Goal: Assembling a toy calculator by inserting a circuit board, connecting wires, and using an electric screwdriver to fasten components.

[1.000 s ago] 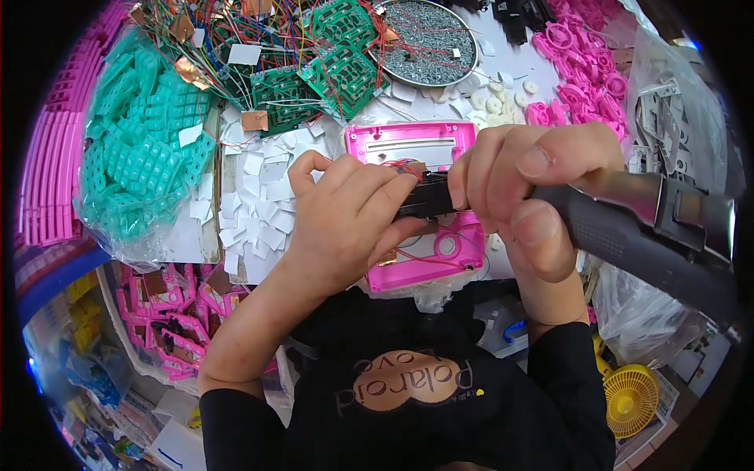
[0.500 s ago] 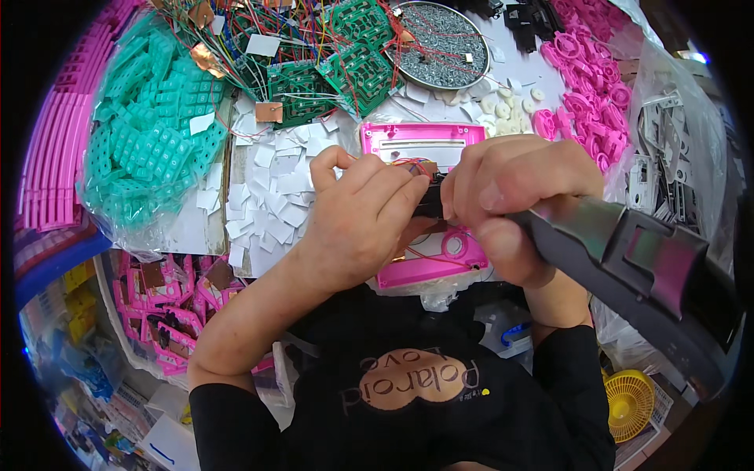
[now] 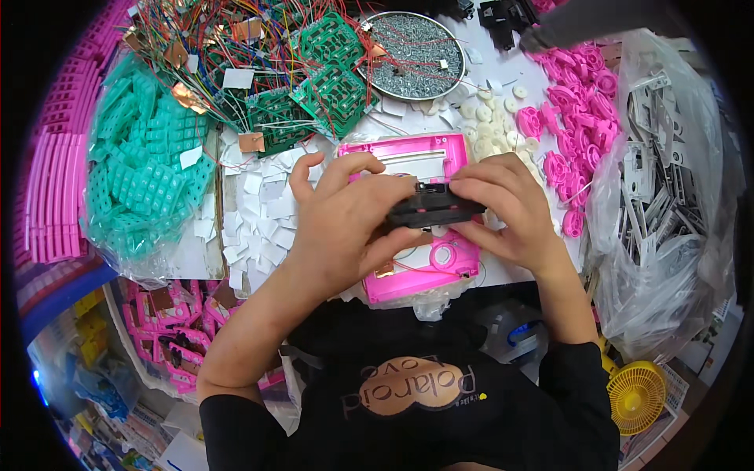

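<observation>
Both hands grip a black plastic part with a small raised piece on its upper side. My left hand pinches its left end between thumb and fingers, with the other fingers raised. My right hand closes on the right end, fingertips on top and thumb below. Under the part lies a pink plastic housing with a round ring, wires and a pale slotted panel; the hands and the part hide its middle. A dark power screwdriver hangs at the upper right, apart from both hands.
Green circuit boards with tangled wires lie at the back, beside a round dish of screws. White paper squares and teal keypads are on the left. Pink rings and a bag of grey parts are on the right.
My right hand has let go of the power screwdriver, which has swung up to the far right. That hand now holds the black part, which is lifted and turned to show its long side.
</observation>
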Demonstrator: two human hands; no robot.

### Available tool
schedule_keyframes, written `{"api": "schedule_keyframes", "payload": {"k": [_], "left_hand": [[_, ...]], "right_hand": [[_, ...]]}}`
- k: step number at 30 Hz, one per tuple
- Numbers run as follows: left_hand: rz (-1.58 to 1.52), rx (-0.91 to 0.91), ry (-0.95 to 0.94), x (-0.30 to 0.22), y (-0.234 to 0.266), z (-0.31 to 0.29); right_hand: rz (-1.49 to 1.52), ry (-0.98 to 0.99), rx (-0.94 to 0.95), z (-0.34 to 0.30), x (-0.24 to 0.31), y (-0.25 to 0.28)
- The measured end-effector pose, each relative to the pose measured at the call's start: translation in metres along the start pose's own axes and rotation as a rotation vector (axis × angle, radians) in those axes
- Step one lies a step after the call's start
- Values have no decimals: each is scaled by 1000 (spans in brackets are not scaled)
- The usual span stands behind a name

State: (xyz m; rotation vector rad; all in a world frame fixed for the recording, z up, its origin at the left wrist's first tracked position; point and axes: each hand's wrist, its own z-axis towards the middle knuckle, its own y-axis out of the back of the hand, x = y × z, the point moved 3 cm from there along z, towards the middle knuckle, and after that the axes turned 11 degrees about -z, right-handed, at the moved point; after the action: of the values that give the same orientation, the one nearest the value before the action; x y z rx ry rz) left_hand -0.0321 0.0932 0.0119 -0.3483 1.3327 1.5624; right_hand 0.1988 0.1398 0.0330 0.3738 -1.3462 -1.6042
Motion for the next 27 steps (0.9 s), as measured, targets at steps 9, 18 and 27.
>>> {"api": "schedule_keyframes", "payload": {"k": [9, 18, 27], "left_hand": [[-119, -198, 136, 2, -13, -31], [-181, -248, 194, -4, 6, -17], [29, -247, -19, -7, -4, -19]], "right_hand": [[459, -510, 224, 42, -23, 0], [327, 76, -30, 31, -6, 5], [33, -24, -149, 13, 21, 10]]}}
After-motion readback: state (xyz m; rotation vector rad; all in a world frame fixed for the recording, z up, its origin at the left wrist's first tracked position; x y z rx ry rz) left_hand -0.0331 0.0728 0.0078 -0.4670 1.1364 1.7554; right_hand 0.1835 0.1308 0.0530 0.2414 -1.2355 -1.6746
